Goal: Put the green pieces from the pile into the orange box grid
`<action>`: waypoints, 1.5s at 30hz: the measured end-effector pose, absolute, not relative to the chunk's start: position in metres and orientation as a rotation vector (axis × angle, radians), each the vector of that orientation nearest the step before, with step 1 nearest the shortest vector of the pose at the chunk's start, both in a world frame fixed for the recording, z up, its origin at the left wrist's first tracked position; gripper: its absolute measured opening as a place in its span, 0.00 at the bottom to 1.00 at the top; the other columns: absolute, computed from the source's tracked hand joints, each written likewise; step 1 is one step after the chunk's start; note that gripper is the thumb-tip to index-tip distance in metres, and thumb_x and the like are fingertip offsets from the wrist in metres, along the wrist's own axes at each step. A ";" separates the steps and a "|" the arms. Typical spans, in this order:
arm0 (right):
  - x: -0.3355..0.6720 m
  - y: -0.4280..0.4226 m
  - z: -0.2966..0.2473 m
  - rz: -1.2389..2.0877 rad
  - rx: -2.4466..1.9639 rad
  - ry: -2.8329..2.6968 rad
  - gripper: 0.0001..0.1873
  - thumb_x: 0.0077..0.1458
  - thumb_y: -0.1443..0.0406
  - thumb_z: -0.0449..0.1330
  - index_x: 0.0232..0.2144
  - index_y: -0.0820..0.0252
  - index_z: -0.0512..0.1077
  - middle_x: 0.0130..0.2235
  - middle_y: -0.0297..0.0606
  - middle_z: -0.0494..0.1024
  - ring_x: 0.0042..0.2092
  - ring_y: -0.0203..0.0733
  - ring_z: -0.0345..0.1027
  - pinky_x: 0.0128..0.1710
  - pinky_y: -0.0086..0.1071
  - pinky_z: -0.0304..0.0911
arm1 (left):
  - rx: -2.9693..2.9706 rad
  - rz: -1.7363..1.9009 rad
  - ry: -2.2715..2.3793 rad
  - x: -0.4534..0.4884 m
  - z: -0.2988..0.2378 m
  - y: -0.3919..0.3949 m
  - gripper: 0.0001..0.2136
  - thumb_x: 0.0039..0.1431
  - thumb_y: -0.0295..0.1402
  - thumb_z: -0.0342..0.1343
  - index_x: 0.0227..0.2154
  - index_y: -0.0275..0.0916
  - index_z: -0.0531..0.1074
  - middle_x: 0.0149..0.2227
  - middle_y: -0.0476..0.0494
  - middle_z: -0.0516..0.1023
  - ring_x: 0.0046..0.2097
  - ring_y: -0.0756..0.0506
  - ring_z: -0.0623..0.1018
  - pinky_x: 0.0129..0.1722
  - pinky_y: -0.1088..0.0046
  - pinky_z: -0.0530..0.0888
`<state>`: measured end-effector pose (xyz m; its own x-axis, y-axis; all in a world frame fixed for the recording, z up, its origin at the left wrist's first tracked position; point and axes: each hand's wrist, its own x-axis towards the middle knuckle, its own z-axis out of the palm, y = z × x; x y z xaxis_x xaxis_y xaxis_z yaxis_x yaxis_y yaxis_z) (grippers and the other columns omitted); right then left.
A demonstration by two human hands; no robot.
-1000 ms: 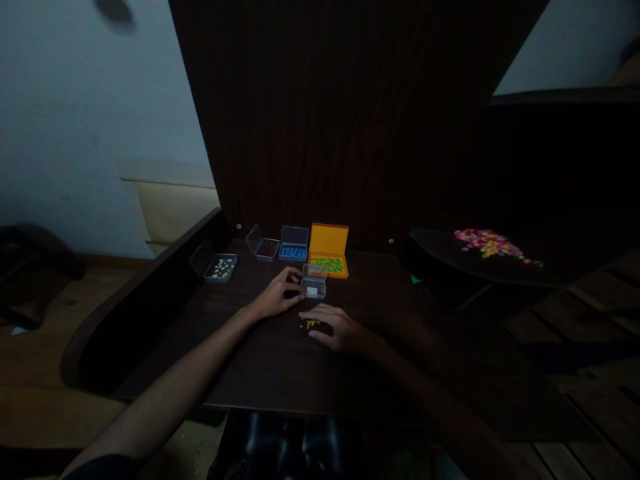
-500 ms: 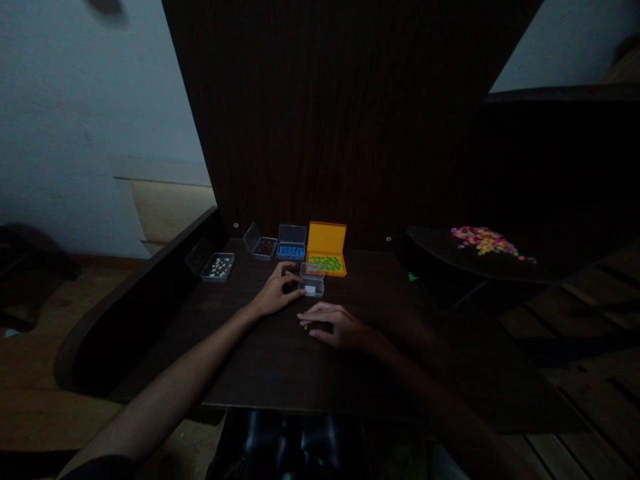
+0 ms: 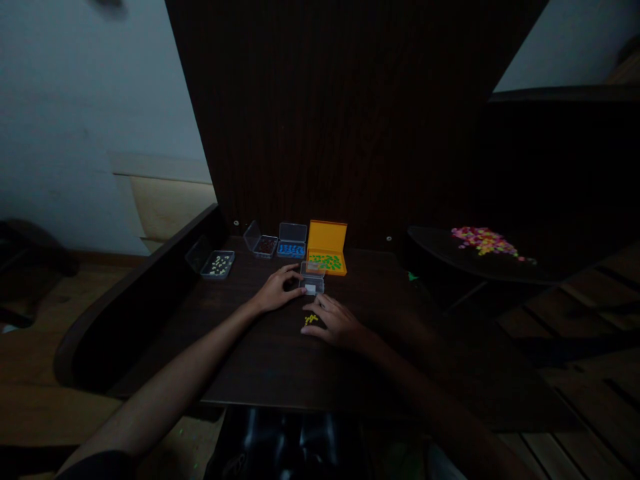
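the left hand (image 3: pixel 277 291) is at the left side of a small clear box (image 3: pixel 321 284); its thumb and fingers are spread apart, and the thumb seems to touch the box. the lid of this box stands open. the right hand (image 3: pixel 337 323) is curved near the tabletop (image 3: pixel 270 373), its thumb kept apart from the fingers. in the space between them, a small group of yellow pieces (image 3: pixel 311 319) lies on the tabletop. just behind the clear box is an open orange box (image 3: pixel 327 235) with green pieces (image 3: pixel 325 262).
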<state>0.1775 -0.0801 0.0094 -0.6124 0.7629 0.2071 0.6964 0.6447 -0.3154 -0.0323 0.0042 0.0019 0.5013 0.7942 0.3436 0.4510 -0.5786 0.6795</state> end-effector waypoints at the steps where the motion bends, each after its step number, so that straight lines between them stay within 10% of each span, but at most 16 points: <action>1: 0.176 -0.081 0.010 0.279 -1.168 -2.554 0.21 0.59 0.53 0.58 0.48 0.60 0.71 0.42 0.42 0.70 0.43 0.43 0.66 0.45 0.37 0.65 | 2.231 0.897 1.006 -0.032 0.002 0.004 0.16 0.55 0.46 0.59 0.40 0.40 0.75 0.60 0.37 0.66 0.57 0.38 0.72 0.52 0.60 0.72; 10: 0.178 -0.076 0.014 0.299 -1.035 -2.613 0.06 0.63 0.65 0.53 0.38 0.60 0.69 0.38 0.40 0.72 0.41 0.41 0.66 0.44 0.33 0.63 | 2.256 0.916 0.983 -0.033 0.001 0.004 0.13 0.54 0.43 0.61 0.36 0.41 0.73 0.51 0.40 0.75 0.52 0.41 0.75 0.53 0.62 0.71; 27: 0.199 -0.070 0.015 0.376 -1.062 -2.518 0.21 0.56 0.59 0.63 0.50 0.63 0.72 0.43 0.44 0.70 0.45 0.43 0.67 0.48 0.37 0.66 | 2.272 0.890 0.911 -0.034 0.003 0.004 0.13 0.51 0.40 0.63 0.37 0.40 0.73 0.47 0.42 0.75 0.48 0.43 0.76 0.50 0.65 0.72; 45: 0.184 -0.075 -0.005 0.127 -0.949 -2.495 0.09 0.59 0.70 0.57 0.33 0.61 0.78 0.33 0.42 0.75 0.35 0.40 0.66 0.33 0.32 0.63 | 2.257 0.892 0.918 -0.034 0.004 0.003 0.12 0.51 0.41 0.63 0.35 0.40 0.74 0.45 0.42 0.75 0.47 0.43 0.76 0.49 0.65 0.72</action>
<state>0.1843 -0.0754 -0.0052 -0.6534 0.6485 0.3905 0.6056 0.7573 -0.2443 -0.0340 0.0030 0.0041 0.5489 0.7494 0.3702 0.3918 -0.6219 0.6780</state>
